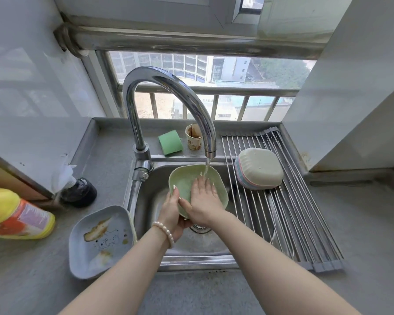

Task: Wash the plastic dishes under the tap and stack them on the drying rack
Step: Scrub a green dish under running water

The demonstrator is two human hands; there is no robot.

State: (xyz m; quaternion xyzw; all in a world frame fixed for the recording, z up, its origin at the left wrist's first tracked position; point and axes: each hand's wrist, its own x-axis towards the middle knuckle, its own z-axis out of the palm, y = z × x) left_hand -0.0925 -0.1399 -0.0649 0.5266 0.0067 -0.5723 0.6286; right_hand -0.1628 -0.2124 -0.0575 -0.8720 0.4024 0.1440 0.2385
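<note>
Both forearms reach fwd over the sink [150,201]. Left hand [172,211], pearl bracelet on wrist, grips the near-left rim of the green dish [182,178] w/ fingers curled under & thumb on the rim. Right hand [204,198] lies flat inside it, fingers straight, palm pressing the inner face. Dish tilted, under the tap [168,92], water hitting by the fingertips. Dirty blue dish [100,242] on table at left. Washed dishes [258,168] stacked upside down on drying rack [289,214], right.
</note>
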